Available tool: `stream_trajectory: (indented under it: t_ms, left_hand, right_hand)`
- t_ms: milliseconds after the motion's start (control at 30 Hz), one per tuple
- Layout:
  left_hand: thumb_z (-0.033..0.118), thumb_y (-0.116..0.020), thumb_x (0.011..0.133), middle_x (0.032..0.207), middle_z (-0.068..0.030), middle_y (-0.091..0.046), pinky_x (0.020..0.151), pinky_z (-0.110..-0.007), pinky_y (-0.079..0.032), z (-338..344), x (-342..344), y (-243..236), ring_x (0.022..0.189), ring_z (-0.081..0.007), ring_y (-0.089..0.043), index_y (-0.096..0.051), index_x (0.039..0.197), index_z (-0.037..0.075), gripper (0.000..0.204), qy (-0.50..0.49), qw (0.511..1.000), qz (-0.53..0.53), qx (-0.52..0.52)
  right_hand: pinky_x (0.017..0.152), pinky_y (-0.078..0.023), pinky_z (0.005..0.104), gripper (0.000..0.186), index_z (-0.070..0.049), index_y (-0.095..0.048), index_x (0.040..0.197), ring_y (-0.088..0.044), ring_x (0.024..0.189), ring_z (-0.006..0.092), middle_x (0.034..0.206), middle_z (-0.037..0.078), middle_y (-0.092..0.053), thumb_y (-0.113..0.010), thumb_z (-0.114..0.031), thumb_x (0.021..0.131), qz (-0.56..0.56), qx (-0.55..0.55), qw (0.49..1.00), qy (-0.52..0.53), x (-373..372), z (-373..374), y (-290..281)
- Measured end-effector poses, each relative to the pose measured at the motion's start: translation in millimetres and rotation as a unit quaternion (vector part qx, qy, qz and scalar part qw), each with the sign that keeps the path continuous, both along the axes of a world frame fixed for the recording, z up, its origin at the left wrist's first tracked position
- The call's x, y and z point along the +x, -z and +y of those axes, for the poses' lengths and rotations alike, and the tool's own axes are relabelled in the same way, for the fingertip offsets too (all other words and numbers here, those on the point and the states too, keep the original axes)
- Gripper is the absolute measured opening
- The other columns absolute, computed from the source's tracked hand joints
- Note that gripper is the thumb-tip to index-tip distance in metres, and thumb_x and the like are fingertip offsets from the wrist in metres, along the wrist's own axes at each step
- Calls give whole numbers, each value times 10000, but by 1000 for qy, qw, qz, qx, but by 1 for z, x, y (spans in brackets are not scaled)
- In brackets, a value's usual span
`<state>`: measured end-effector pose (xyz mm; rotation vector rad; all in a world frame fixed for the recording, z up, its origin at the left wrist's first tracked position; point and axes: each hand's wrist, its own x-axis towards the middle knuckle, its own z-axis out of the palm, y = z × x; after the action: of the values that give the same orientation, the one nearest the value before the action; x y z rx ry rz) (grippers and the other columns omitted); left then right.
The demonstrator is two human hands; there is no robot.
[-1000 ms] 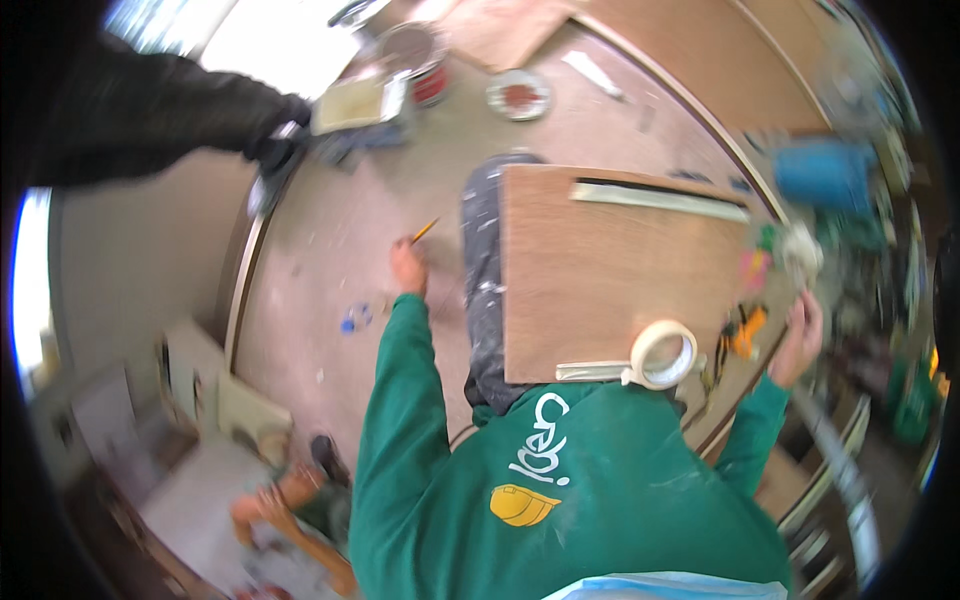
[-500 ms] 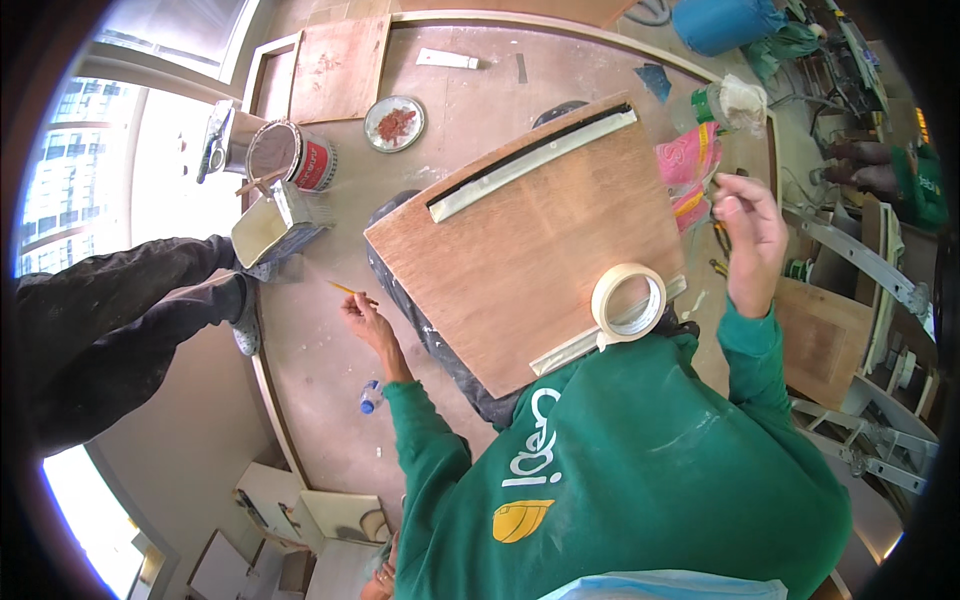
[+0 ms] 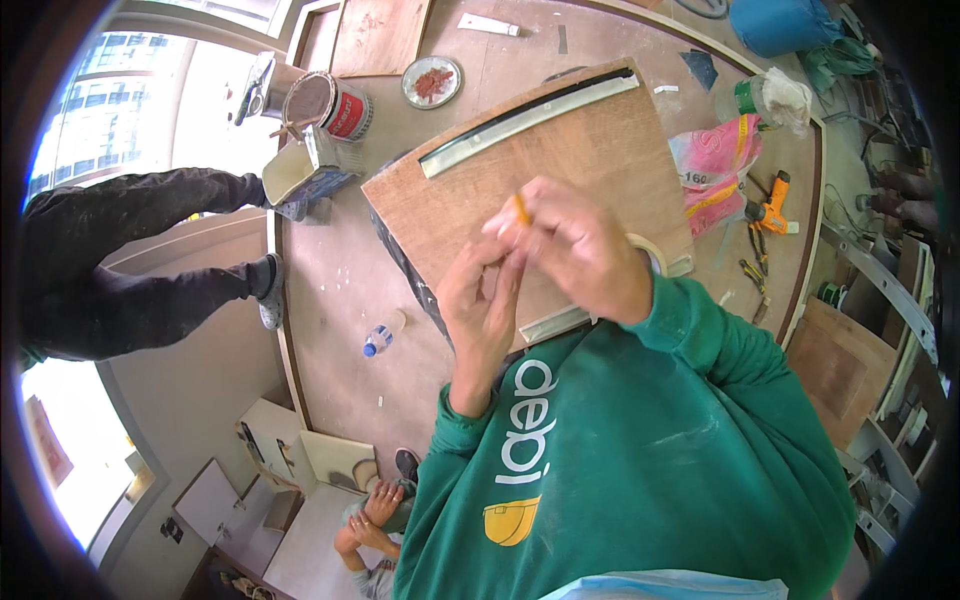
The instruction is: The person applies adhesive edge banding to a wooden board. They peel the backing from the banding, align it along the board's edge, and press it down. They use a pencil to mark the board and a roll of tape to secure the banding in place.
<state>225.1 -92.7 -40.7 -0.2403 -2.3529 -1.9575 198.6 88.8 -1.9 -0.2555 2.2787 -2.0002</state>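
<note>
My left hand (image 3: 482, 300) and my right hand (image 3: 585, 250) meet above the wooden board (image 3: 450, 225), fingertips closed round a yellow-orange pencil (image 3: 521, 210). Only a short bit of the pencil shows between the fingers. The board lies across my lap, with a pale strip beside a black band (image 3: 530, 118) along its far edge and another pale strip (image 3: 555, 326) at its near edge. A roll of masking tape (image 3: 655, 254) rests on the board, mostly hidden behind my right hand and wrist.
An orange glue gun (image 3: 773, 208), pliers (image 3: 757, 248) and a pink bag (image 3: 718, 165) lie to the right. Far left stand a paint bucket (image 3: 350, 112) and a tray (image 3: 290, 172). A plastic bottle (image 3: 378, 340) lies on the floor; another person's legs (image 3: 150, 205) are at left.
My left hand has come up and right from beside the board with the pencil. My right hand has swung in from the right to meet it. The view has shifted somewhat.
</note>
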Motion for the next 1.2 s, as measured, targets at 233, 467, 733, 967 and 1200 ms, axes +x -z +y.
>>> stream_trajectory:
  t_ms: [233, 467, 733, 967, 1200]
  left_hand:
    - [27, -863, 877, 1066, -101, -741, 829, -389, -566, -26, -77, 6, 940, -267, -695, -802, 1103, 47, 235, -108, 955, 154, -230]
    - [33, -854, 893, 1048, -93, -741, 777, -373, -560, -34, -102, 27, 905, -235, -669, -822, 1051, 38, 161, -57, 916, 255, -303]
    - [-4, -823, 822, 1026, -82, -747, 832, -407, -563, -34, -99, 33, 916, -284, -679, -806, 991, 67, 185, -86, 944, 217, -234]
    - [-7, -825, 824, 1022, -84, -755, 836, -404, -564, -34, -97, 28, 945, -284, -679, -813, 998, 63, 188, -93, 942, 209, -247]
    - [4, -833, 844, 1031, -91, -767, 833, -399, -568, -31, -96, 27, 948, -280, -678, -818, 997, 55, 162, -91, 943, 193, -256]
  right_hand:
    - [596, -406, 419, 284, 3, -692, 1287, -541, 593, 220, 665, 154, -498, -584, -217, 1143, -26, 209, 977, 12, -11, 33, -2]
    - [638, -480, 500, 189, -65, -674, 1243, -659, 699, 408, 782, 189, -670, -626, -170, 1094, 37, 270, 962, 7, -20, 13, 16]
    - [639, -514, 544, 160, -76, -690, 1161, -702, 721, 412, 787, 177, -723, -641, -195, 1066, 80, 308, 948, 12, -37, -8, 24]
    - [583, -475, 505, 169, -113, -682, 1203, -667, 628, 375, 698, 150, -670, -685, -173, 1046, 97, 291, 950, 50, -41, -7, 26]
    - [594, -507, 509, 146, -101, -641, 1148, -688, 637, 368, 726, 145, -702, -681, -192, 1041, 10, 282, 956, 76, -34, 20, 21]
